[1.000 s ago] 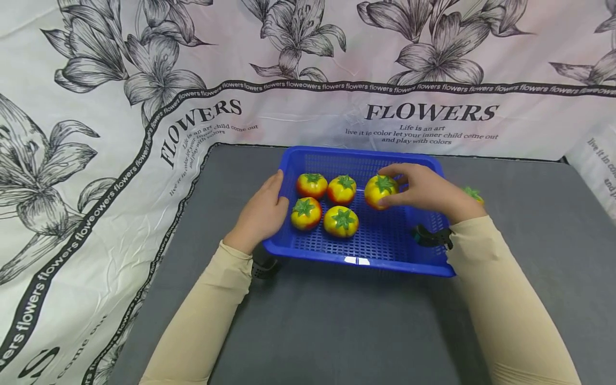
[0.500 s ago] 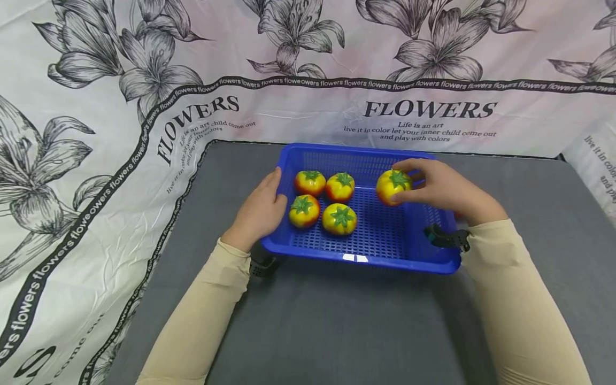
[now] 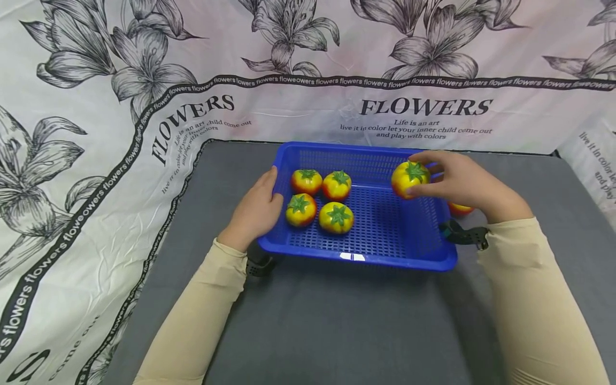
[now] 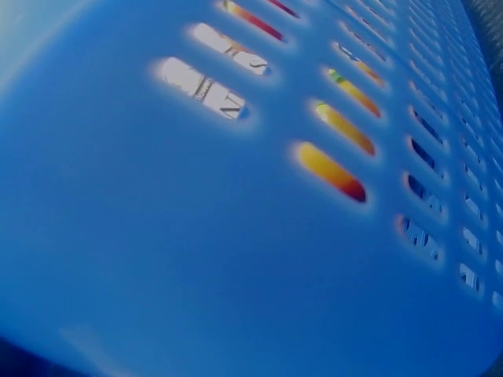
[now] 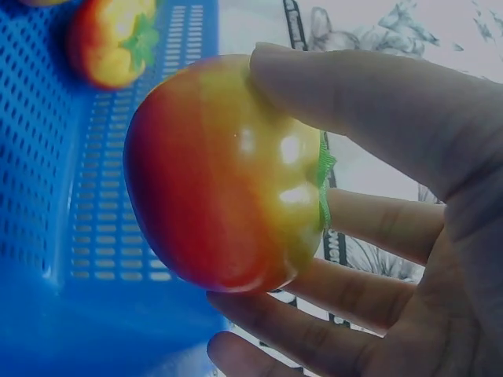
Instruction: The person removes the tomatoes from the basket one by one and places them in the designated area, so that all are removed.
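Note:
My right hand holds a yellow-and-red toy tomato over the right end of the blue basket. In the right wrist view, the thumb lies on one side of the tomato and fingers on the other; its green leaves face the palm. Toward the left of the basket sit several more toy tomatoes, leaves up. My left hand rests along the left rim, fingers fairly straight. The left wrist view is filled by the slotted basket wall, with tomato colours showing through.
Another tomato lies on the grey table just outside the basket's right side, partly hidden by my right hand and wrist. Behind the table hangs a white flower-print cloth, which also runs down the left side.
My right hand has carried the tomato rightward and slightly toward the back, within the basket's outline. The left hand has stayed at the left rim. The head view has shifted slightly.

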Demonstrator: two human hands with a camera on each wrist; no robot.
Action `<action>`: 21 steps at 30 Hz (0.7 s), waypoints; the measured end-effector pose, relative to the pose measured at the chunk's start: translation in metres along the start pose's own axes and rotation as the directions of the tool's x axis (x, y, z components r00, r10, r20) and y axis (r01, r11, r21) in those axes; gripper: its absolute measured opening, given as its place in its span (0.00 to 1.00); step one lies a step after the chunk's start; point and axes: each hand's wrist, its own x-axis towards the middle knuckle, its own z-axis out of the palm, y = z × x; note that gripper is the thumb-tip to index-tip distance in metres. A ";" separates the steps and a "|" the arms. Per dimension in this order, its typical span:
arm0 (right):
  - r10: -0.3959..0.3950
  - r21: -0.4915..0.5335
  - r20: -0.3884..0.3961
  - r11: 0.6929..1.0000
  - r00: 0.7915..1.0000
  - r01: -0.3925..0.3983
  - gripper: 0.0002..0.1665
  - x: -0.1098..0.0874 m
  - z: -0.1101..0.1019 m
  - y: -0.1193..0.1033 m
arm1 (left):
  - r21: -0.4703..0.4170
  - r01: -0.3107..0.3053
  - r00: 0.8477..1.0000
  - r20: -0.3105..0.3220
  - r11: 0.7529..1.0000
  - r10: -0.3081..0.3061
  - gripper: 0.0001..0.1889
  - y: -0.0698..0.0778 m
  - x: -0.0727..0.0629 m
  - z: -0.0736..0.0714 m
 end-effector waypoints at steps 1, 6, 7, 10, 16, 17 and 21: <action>0.004 -0.008 -0.001 1.000 1.000 -0.004 0.48 -0.001 -0.001 0.001 | -0.001 -0.001 1.000 0.002 1.000 0.001 0.35 0.000 0.000 0.000; 0.027 -0.031 -0.001 0.999 1.000 -0.027 0.49 -0.008 -0.009 0.005 | -0.009 -0.007 1.000 0.005 1.000 0.007 0.35 0.001 -0.001 -0.001; 0.032 -0.033 -0.001 0.999 0.999 -0.032 0.49 -0.010 -0.011 0.005 | -0.011 -0.007 1.000 0.005 1.000 0.008 0.35 0.001 0.000 -0.002; 0.046 -0.037 -0.003 0.998 0.999 -0.046 0.49 -0.014 -0.016 0.008 | -0.013 -0.003 1.000 0.005 1.000 0.003 0.35 0.001 0.000 -0.002; 0.052 -0.049 -0.020 0.997 0.998 -0.053 0.49 -0.021 -0.024 0.013 | -0.005 0.012 1.000 0.010 1.000 -0.012 0.35 -0.001 -0.001 -0.003; 0.052 -0.048 -0.023 0.997 0.998 -0.053 0.49 -0.022 -0.025 0.015 | -0.003 0.013 1.000 0.010 1.000 -0.012 0.35 -0.001 0.000 -0.002; 0.065 -0.051 -0.033 0.997 0.997 -0.066 0.48 -0.028 -0.027 0.022 | -0.004 0.013 1.000 0.009 1.000 -0.013 0.35 -0.001 0.000 0.000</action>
